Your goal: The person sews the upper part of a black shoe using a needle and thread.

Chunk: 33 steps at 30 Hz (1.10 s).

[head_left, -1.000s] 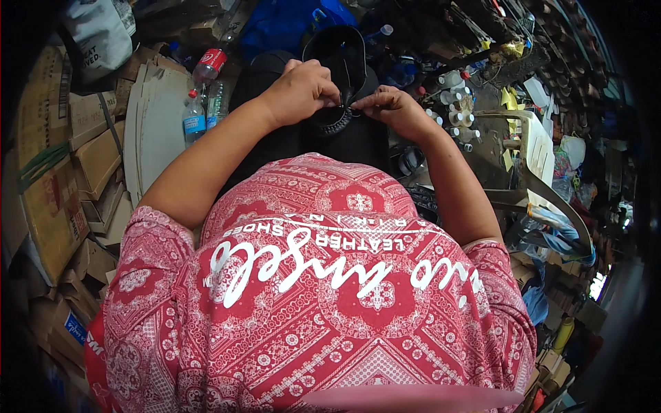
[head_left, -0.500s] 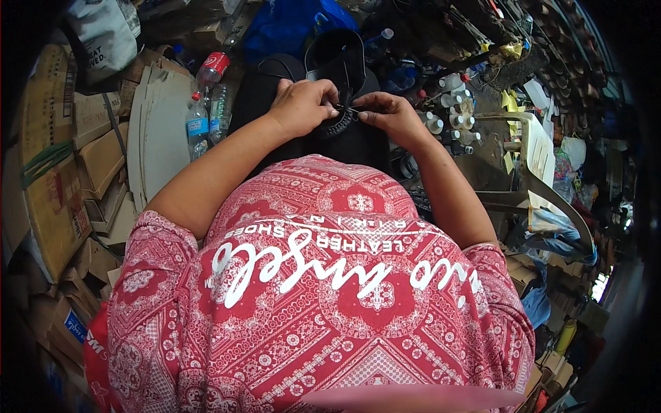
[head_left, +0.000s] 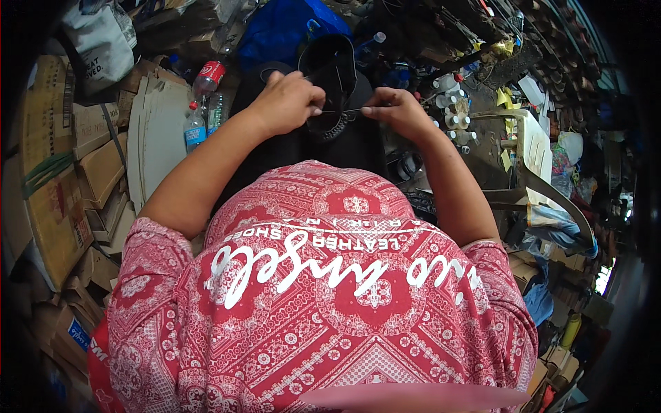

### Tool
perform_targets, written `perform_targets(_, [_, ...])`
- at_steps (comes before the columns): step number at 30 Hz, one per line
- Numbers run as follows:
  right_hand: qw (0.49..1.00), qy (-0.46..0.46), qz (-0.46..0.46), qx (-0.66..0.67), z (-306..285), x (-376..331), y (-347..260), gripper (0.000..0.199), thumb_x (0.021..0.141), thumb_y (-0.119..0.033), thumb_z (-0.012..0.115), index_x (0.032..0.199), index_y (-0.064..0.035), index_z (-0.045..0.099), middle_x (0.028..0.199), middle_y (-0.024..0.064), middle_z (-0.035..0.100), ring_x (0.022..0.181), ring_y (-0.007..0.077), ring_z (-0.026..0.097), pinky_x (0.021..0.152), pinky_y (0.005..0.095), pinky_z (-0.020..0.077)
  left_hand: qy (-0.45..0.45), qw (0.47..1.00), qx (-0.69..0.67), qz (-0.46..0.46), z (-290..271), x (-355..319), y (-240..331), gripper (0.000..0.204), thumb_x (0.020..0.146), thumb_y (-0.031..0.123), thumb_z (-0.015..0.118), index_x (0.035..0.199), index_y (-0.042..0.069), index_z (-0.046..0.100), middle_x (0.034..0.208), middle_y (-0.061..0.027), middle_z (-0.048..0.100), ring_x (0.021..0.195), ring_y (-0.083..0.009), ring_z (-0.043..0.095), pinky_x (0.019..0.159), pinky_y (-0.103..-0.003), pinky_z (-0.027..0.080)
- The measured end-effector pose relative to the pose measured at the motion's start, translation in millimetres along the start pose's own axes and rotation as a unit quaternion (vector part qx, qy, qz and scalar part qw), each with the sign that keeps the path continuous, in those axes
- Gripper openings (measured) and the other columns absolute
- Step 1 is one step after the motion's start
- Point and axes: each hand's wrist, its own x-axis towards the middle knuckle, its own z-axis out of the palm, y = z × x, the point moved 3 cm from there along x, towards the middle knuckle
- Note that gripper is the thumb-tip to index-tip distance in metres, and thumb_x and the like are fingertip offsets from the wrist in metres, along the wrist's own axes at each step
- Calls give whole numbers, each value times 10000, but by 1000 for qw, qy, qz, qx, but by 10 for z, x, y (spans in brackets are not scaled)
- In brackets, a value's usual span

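Note:
A black shoe (head_left: 335, 129) with a tall open collar rests on my lap between my knees. My left hand (head_left: 286, 103) is on its left side, thumb and fingers pinched on one end of a thin cord (head_left: 353, 111). On the other side my right hand (head_left: 395, 111) pinches the opposite end between thumb and forefinger. The cord runs fairly straight across the shoe, dark and light in places. I cannot tell whether it is a lace or a sewing thread.
Flattened cardboard (head_left: 103, 162) and a curved pale board (head_left: 157, 134) stand at the left, beside plastic bottles (head_left: 195, 127). Ahead lies a blue plastic bag (head_left: 292, 27). At the right are several small capped bottles (head_left: 456, 113) and a worn white chair (head_left: 533, 148).
My hands have moved apart, left hand leftward and right hand slightly right. The cord between them is now drawn out straight over the shoe.

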Motion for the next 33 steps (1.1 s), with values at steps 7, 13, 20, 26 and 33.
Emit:
perform_targets(7, [991,91,-95,4,113,-242,354,137,824,-107,717,897,-29,631,856,-5,610,812,81,555,741,240,454,-57,982,-160,-78,122,62,73,105,850,128,574,933,71,602,887,-147,657,890,-358,618,767,-435,479])
perform_targets(13, [991,11,66,116,94,-504,358,127,855,-130,685,906,-38,613,851,-21,556,811,70,519,721,237,445,-58,990,-130,-16,226,136,56,124,865,131,538,967,72,579,881,-156,658,872,-364,623,762,-438,479])
perform_targets(20, [915,164,-164,-330,-230,-62,-23,149,803,-168,663,912,-76,620,957,115,589,903,326,581,750,414,462,-66,996,-59,-9,194,96,170,106,849,88,519,944,67,561,847,-174,642,860,-372,609,739,-461,465])
perform_targets(26, [889,101,-202,-398,-114,-180,-328,133,818,-215,636,890,-102,628,967,82,619,970,280,580,864,418,398,-43,998,-50,13,238,64,127,92,858,113,504,920,61,548,826,-168,637,837,-374,607,736,-475,453])
perform_targets(33, [827,-20,-234,-511,227,-70,-391,103,838,-181,551,915,-143,609,819,48,643,894,225,604,858,403,376,-44,999,6,20,208,19,133,84,851,110,502,914,91,554,835,-117,627,879,-304,601,775,-428,411])
